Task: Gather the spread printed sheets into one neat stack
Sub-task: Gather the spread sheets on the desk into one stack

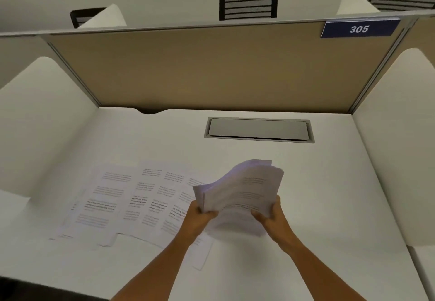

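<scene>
Left hand (200, 216): forearm reaching in from the near edge, fingers curled around the near left corner of a bundle of sheets (240, 192), thumb on top. Right hand (270, 216): forearm likewise extended, clamping the bundle's near right edge. Bundle: raised above the bench (306, 194), tilted, far edge fanned and uneven. Spread sheets (131, 201): overlapping flat on the bench, left of the hands; printed paragraphs too blurred to read. Blue plate (359, 28) on the far partition (211, 70): white numerals "305".
</scene>
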Action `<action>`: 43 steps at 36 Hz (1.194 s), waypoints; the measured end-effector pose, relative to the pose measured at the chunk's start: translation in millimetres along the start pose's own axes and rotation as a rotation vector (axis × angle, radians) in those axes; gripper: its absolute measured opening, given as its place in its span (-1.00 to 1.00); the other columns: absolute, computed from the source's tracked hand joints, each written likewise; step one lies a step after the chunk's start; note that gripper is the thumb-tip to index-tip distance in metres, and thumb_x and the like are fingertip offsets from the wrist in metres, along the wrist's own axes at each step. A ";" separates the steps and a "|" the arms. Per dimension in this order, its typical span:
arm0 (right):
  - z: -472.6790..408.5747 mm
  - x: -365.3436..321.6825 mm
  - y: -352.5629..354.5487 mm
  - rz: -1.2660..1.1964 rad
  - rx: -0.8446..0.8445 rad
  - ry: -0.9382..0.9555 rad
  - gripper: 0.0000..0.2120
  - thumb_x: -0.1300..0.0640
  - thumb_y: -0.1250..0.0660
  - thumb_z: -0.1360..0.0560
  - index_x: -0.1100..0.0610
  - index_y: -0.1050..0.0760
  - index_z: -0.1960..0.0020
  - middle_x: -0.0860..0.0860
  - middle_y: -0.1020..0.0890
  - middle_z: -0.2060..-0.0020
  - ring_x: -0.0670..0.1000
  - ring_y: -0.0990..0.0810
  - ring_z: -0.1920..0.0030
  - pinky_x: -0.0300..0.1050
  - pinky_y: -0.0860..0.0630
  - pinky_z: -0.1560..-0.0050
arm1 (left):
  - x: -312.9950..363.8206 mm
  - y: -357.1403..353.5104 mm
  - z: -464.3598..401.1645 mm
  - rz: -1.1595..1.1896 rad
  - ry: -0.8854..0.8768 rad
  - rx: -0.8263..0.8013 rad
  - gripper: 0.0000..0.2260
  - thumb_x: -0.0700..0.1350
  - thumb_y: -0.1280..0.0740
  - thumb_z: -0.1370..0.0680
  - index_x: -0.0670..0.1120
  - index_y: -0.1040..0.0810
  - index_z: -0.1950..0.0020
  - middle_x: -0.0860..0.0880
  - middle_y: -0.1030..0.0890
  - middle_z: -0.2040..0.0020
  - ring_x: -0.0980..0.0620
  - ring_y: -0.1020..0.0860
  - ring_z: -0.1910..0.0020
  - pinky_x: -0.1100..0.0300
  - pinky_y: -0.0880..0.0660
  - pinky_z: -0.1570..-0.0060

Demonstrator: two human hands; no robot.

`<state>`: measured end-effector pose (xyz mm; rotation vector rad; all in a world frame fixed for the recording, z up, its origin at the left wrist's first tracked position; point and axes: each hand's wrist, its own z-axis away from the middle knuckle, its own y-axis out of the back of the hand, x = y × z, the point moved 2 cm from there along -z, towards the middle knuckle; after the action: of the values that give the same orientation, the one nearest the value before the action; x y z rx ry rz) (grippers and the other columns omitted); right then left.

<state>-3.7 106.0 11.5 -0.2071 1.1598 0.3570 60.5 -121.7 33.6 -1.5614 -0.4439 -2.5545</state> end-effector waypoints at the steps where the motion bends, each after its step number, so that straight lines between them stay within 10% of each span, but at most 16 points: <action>1: -0.9 -0.7 -1.8 0.015 -0.016 0.010 -0.37 0.15 -0.43 -0.52 -0.06 -0.12 -0.42 -0.10 -0.45 -0.27 -0.11 -0.47 -0.26 -0.19 -0.56 -0.11 | 0.0 -2.3 1.4 0.013 0.007 -0.001 -0.61 -0.32 -0.45 -0.43 0.13 -0.55 -0.07 -0.07 -0.65 -0.05 -0.01 -0.60 -0.07 0.03 -0.60 -0.10; 10: -2.1 -13.7 -12.3 0.070 0.007 0.037 -0.74 0.16 -0.12 -0.68 -0.05 -0.25 -0.34 -0.08 -0.52 -0.19 -0.12 -0.54 -0.19 -0.25 -0.61 0.06 | 7.7 7.0 -4.6 -0.028 0.021 0.097 -0.78 -0.14 -0.49 -0.45 0.02 -0.60 -0.06 -0.03 -0.68 -0.01 -0.04 -0.66 0.00 0.09 -0.64 0.10; 20: -12.6 21.1 -73.9 0.083 0.145 -0.188 -0.61 0.10 -0.26 -0.62 0.13 -0.37 -0.43 0.04 -0.54 -0.33 0.06 -0.55 -0.28 0.12 -0.48 -0.36 | -4.0 63.7 -30.9 -0.104 -0.049 0.053 -0.67 -0.17 -0.45 -0.49 -0.06 -0.55 -0.25 0.03 -0.67 -0.06 0.01 -0.66 -0.03 0.16 -0.63 0.03; 25: -0.6 27.1 -131.8 -0.062 0.224 -0.291 -0.76 0.22 -0.29 -0.61 0.04 -0.49 -0.26 -0.03 -0.65 -0.02 -0.04 -0.65 -0.02 -0.26 -0.57 0.09 | -20.3 97.1 -48.0 -0.235 0.021 -0.065 -0.63 -0.19 -0.40 -0.52 -0.12 -0.48 -0.32 -0.06 -0.61 -0.17 0.00 -0.59 -0.09 0.12 -0.56 -0.11; 31: -4.0 36.3 -188.1 -0.038 0.305 -0.364 -0.67 0.26 -0.30 -0.57 0.13 -0.49 -0.33 0.08 -0.65 -0.15 0.05 -0.63 -0.07 -0.03 -0.57 -0.16 | -45.4 135.4 -66.5 -0.346 0.079 -0.118 -0.59 -0.16 -0.36 -0.54 -0.12 -0.43 -0.38 -0.07 -0.56 -0.28 0.05 -0.54 -0.14 0.19 -0.48 -0.21; 38: -8.9 42.6 -229.5 0.102 0.439 -0.417 -0.68 0.26 -0.24 -0.57 0.18 -0.46 -0.31 0.07 -0.62 -0.05 -0.04 -0.57 0.08 -0.19 -0.51 0.09 | -72.6 141.8 -70.7 -0.545 0.141 -0.190 -0.61 -0.15 -0.30 -0.56 -0.13 -0.40 -0.38 -0.14 -0.47 -0.32 -0.10 -0.45 -0.30 0.01 -0.43 -0.33; 43: -18.5 50.4 -238.9 0.416 0.528 -0.567 -0.57 0.11 -0.23 -0.61 0.17 -0.32 -0.45 0.20 -0.36 -0.41 0.22 -0.38 -0.35 0.08 -0.37 -0.34 | -72.9 135.4 -69.0 -0.720 0.140 -0.159 -0.41 -0.04 -0.32 -0.54 -0.07 -0.17 -0.52 -0.12 -0.09 -0.54 -0.18 -0.17 -0.47 -0.05 -0.26 -0.40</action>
<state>88.9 -112.8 -47.7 0.5759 0.6891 0.4248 69.1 -275.4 -35.0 -1.4383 -0.9524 -3.2671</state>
